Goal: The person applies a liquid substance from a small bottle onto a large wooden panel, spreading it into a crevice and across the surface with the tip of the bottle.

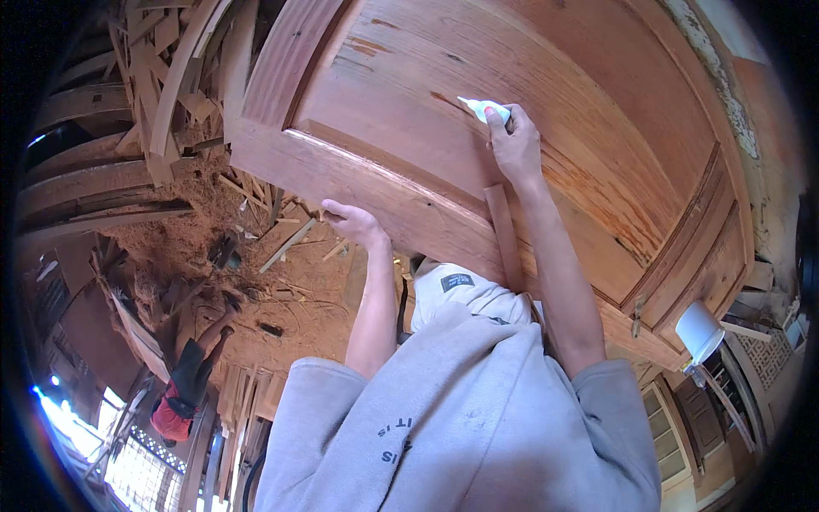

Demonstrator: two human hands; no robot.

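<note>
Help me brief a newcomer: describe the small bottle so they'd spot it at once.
Find the large panelled wooden piece. Over it, the right hand holds the small whitish bottle. Its thin, pointed nozzle, aimed left, sets it apart from the wide white bucket at right.

The right grip (518, 151) covers the rear of the white bottle (479, 107). Above it, the wooden door (409, 111) runs off the picture's top edge; below it, the pale shirt (478, 410) is cut off at the bottom. Whether the left grip (358, 225) touches the door's edge is hard to tell. Well to that grip's lower left, a person in red (174, 415) is too small to make out clearly.
</note>
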